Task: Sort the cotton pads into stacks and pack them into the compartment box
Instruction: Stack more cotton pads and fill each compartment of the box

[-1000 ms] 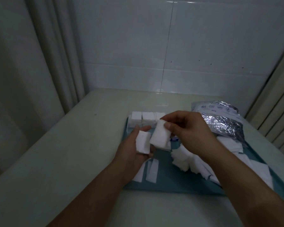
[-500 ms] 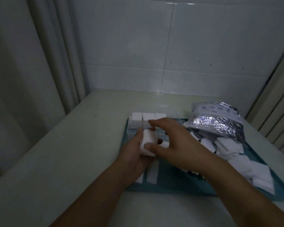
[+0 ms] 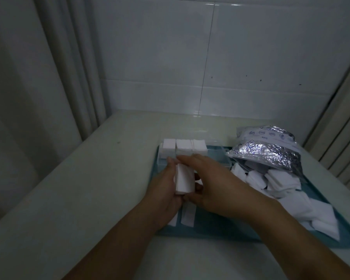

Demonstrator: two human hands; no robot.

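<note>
You are holding a stack of white cotton pads between both hands at the centre of the frame, just below the clear compartment box. Your left hand is cupping the stack from the left, fingers curled along its side with the thumb reaching up past its top edge. Your right hand is closing on it from the right, index finger stretching across the top and thumb tucking under its lower end. The box is sitting at the upper edge of the teal tray, with three stacks of packed pads filling its left compartments; the right part is looking bare. Two flat pads are lying on the tray under your wrists. At the right of the frame, loose pads are spilling from a crumpled silver foil bag across the tray. The tray is resting on a pale table.
</note>
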